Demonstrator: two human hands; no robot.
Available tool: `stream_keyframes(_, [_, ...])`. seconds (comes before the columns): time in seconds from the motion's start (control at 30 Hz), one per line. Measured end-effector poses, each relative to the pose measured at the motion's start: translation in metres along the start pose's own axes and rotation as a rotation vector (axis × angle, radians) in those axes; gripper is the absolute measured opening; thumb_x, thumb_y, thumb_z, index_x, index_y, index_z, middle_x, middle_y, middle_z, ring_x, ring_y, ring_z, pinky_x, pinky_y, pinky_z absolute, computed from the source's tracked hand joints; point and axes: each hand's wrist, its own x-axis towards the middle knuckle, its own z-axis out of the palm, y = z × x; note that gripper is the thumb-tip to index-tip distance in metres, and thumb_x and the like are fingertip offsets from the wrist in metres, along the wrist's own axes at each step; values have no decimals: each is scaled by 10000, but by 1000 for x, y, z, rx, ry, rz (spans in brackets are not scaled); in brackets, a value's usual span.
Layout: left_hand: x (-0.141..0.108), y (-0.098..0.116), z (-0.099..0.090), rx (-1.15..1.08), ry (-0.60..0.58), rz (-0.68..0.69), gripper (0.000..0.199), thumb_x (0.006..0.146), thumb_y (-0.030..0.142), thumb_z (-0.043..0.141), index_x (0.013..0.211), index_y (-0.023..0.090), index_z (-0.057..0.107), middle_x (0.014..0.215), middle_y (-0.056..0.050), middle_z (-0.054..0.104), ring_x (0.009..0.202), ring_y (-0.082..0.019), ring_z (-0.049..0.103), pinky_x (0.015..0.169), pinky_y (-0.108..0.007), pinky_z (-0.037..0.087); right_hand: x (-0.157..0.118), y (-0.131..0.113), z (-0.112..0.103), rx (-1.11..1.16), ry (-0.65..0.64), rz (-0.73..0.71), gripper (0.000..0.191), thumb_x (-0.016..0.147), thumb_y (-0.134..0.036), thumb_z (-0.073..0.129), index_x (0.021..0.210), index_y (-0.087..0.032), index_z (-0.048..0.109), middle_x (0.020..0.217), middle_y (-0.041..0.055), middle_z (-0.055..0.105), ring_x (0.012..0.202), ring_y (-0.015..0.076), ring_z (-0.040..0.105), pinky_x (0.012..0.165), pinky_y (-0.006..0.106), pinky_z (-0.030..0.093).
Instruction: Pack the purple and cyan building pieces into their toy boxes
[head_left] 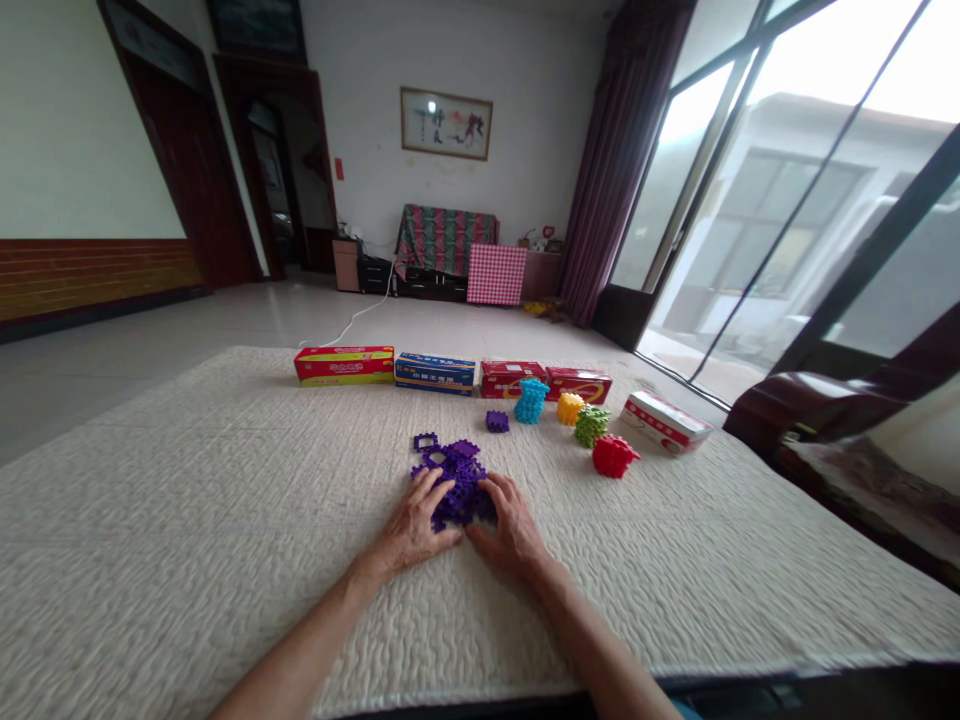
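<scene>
Purple pieces (463, 480) heaped, left hand (415, 517) and right hand (514, 522) both wide around them (five boxes (435, 377) beyond)

A home's living room in daylight: a framed picture (447, 123) hangs on the wall (360, 60) at 12 o'clock, above a low cabinet (431, 287) where a patterned cloth (448, 238) and a checked cloth (496, 274) drape. A dark curtain (615, 150) falls at 1 beside tall glass doors (694, 140) at 2. A polished armrest (780, 400) shows at 3, a wood-framed doorway (277, 190) at 10, and glossy floor (262, 315) spreads beyond a quilted cover (465, 640) at 6.
</scene>
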Motion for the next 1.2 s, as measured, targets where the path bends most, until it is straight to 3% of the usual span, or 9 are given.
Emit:
stream_keyframes(0.23, [30,-14,7,62,190,-14,475,738,250,647,1202,166,590,1257,-129,572,1196,-287,524,1030,-464,440,21,8,12,69,178,81,428,696,-103,595,1115,-185,565,1123,109,584,1054,240,552,930,407,476])
stream_keyframes(0.5, [50,-36,13,183,269,-103,391,759,171,571,1145,118,607,1180,-152,610,1147,-289,544,1010,-477,445,54,23,25,165,161,72,435,667,-86,598,1082,-210,563,1104,80,583,1027,216,577,915,373,484])
stream_keyframes(0.6, [54,-30,8,238,314,-132,398,745,151,565,1138,130,615,1192,-148,611,1173,-313,522,1010,-517,426,65,28,25,189,166,83,412,685,-118,608,1082,-219,567,1080,71,592,999,209,591,890,361,493])
stream_keyframes(0.73, [65,-17,5,221,299,-72,420,742,108,536,1152,153,613,1230,-125,600,1196,-298,511,1009,-500,433,78,39,21,194,170,90,355,720,-148,603,1068,-217,581,1070,67,603,1004,209,590,902,371,482])
stream_keyframes(0.87, [91,-3,23,134,331,-71,368,778,73,468,1095,158,634,1174,-113,628,1130,-243,566,993,-439,475,85,53,19,198,202,135,298,760,-198,600,1058,-202,589,1079,79,609,1000,212,593,892,370,486])
stream_keyframes(1.0, [113,15,48,17,294,-38,386,816,39,389,1087,164,635,1130,-98,643,1096,-201,583,988,-385,491,84,74,12,174,334,221,280,804,-270,575,1074,-197,582,1084,99,611,1020,222,589,901,382,483])
stream_keyframes(1.2, [115,25,66,16,191,-2,394,802,23,406,1093,157,635,1134,-106,635,1103,-228,560,983,-424,485,84,106,0,58,374,271,312,789,-257,570,1094,-188,566,1136,128,589,1060,253,568,916,434,474])
